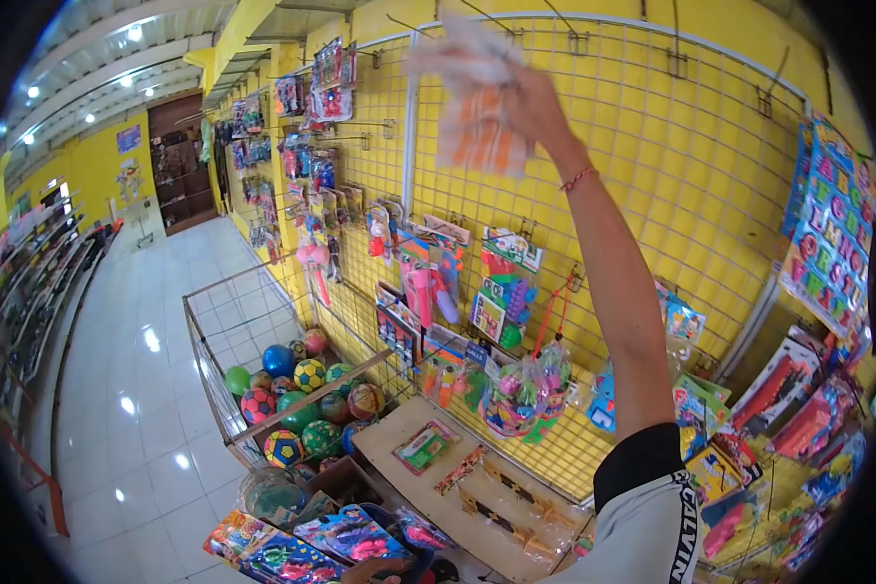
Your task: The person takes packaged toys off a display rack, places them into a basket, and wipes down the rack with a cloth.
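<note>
My right hand is raised high before the wire grid on the yellow wall, its fingers closed on an orange-and-white cloth that is blurred by motion. A thin red band circles that wrist. Low in the view, only a small part of my left hand shows at the bottom edge, beside packaged toys; its fingers are hidden.
A wire cage of colourful balls stands left of a low board with a few packets on it. Packaged toys hang on the grid. Shelves line the far left beside a tiled aisle.
</note>
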Action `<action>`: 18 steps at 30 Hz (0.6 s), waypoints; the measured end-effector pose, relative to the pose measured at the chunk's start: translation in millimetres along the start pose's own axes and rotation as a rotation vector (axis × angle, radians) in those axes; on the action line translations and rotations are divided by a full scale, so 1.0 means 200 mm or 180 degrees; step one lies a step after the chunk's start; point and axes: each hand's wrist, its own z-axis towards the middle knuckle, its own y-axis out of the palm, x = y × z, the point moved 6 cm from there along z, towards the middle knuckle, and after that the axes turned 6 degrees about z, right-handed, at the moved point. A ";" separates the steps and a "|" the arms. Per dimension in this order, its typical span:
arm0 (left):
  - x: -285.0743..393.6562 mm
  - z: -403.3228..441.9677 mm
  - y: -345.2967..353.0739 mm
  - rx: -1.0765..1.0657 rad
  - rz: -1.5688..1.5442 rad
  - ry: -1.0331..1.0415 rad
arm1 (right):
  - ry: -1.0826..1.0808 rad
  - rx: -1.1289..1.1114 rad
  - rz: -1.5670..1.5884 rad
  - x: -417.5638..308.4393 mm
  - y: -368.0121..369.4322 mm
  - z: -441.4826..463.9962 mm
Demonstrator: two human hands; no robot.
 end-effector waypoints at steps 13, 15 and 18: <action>-0.02 0.07 -0.03 0.0455 0.0077 0.0532 | 0.2392 -0.0577 -0.0479 0.85 0.55 -0.45; -0.05 0.05 -0.08 0.0315 -0.0015 0.0537 | 0.2573 -0.0412 -0.0841 1.04 0.72 -0.61; -0.07 0.01 -0.10 0.0239 -0.0523 0.0459 | 0.1460 -0.0539 -0.0765 0.71 0.70 -0.53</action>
